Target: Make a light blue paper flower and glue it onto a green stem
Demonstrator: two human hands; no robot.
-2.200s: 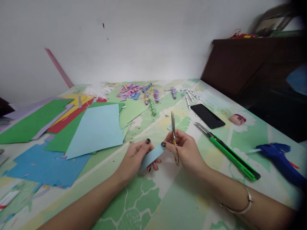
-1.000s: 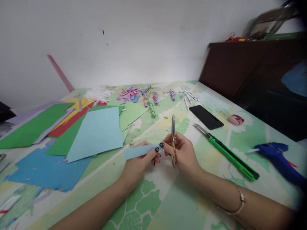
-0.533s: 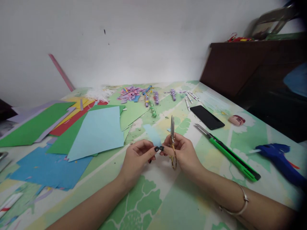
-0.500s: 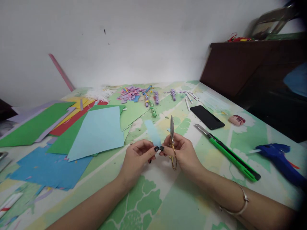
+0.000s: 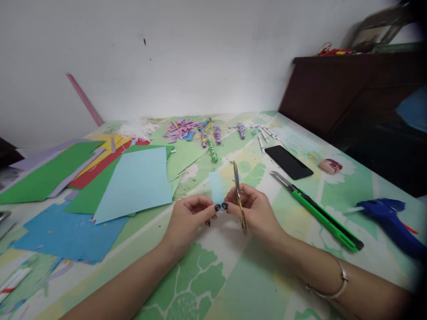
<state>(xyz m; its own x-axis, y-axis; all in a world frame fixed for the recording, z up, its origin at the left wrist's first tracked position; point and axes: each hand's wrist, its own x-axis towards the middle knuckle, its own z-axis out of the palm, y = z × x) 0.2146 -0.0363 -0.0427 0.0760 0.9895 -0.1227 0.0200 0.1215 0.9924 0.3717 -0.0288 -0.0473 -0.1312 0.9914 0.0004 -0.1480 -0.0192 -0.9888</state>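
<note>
My left hand [image 5: 188,220] pinches the lower end of a small light-blue paper strip [image 5: 216,189], which stands upright between both hands. My right hand [image 5: 255,212] is closed around gold-handled scissors [image 5: 237,189], blades pointing up and away, and its thumb tip also touches the strip's bottom edge. Both hands hover just above the green patterned tablecloth [image 5: 207,284] near the table's middle.
Coloured paper sheets [image 5: 100,178] lie spread at the left. A green utility knife [image 5: 320,215], black phone [image 5: 288,161], blue glue gun [image 5: 388,215] and small pink object [image 5: 329,166] lie to the right. Paper scraps, rolled beads [image 5: 200,131] and white sticks sit at the back. A dark cabinet [image 5: 350,89] stands right.
The strip has turned from lying sideways in my left hand to standing upright between both hands. The scissors tilted slightly left. Both hands stayed in about the same place.
</note>
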